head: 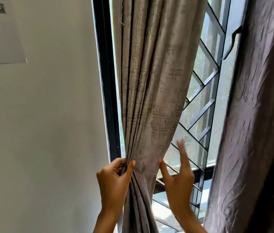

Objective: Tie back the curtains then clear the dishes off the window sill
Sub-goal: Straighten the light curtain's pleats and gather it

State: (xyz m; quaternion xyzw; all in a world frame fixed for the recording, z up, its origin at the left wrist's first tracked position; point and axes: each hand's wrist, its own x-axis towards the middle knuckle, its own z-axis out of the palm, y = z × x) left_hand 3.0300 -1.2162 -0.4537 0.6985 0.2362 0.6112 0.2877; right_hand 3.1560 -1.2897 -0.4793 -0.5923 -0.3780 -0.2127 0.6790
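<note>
**Two hands bunch up the curtain by the window**

The grey-brown curtain (151,84) hangs in front of the window, just beside the black window frame (106,91). It is squeezed into a narrow bunch low down. The left hand (114,180) holds that bunch on the side near the frame, with its fingers and thumb curled round the folds. The right hand (178,180) is on the other side of the bunch. Its thumb touches the cloth and its other fingers point up, straight and spread, holding nothing. Behind the curtain is a metal grille (205,91) with slanted bars. A second, purple curtain (257,115) hangs on the far side of the grille. A white paper (0,36) is stuck on the wall, well apart from the window frame
</note>
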